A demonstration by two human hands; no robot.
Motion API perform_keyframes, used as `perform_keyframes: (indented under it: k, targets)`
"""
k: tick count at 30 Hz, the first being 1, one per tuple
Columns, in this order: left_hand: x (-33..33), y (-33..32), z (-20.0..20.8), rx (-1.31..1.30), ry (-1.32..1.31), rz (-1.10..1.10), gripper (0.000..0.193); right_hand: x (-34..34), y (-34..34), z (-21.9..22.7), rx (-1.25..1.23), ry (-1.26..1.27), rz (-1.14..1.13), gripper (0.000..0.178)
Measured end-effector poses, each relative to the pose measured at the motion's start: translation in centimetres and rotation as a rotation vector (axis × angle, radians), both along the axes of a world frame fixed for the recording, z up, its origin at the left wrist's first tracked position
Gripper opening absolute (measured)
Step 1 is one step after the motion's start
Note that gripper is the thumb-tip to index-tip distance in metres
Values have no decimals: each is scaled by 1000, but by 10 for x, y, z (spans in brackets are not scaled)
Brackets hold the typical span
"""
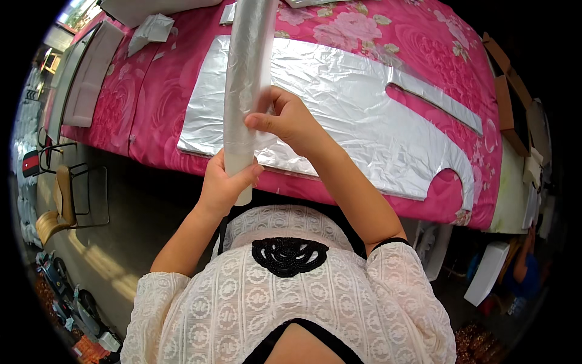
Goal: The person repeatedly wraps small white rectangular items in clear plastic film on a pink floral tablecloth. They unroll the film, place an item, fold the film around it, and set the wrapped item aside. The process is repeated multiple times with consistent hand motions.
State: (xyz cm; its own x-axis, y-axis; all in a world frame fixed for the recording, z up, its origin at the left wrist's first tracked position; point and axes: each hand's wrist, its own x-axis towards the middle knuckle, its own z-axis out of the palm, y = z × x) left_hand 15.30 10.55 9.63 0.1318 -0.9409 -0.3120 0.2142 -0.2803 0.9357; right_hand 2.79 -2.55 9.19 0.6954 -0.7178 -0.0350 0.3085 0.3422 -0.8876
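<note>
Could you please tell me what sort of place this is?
Probably a small workshop, though I cannot be certain: silvery film cut to shape lies on a pink floral cloth, and a roll of clear film is being held.

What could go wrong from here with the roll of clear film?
The clear film roll may tip or slip, because its long upper part reaches far beyond the left fingers. The thin film might crease or tear where the right fingers touch it. If dropped, the roll could disturb the silver sheeting on the pink cloth.
</note>
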Motion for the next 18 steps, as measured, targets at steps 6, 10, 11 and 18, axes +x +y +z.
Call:
perform_keyframes:
  k: [6,10,11,18]
  targets:
    - [2,3,-1,63,40,6,34,-22,3,-11,48,27,106,37]
    - [-4,4,4,-11,247,-133,47,-24,8,-6,102,-83,139,39]
    - [-4,3,6,-32,316,-199,51,-24,9,-6,119,-120,161,39]
    - [-14,8,5,-61,653,-201,76,-31,17,11,87,-123,252,33]
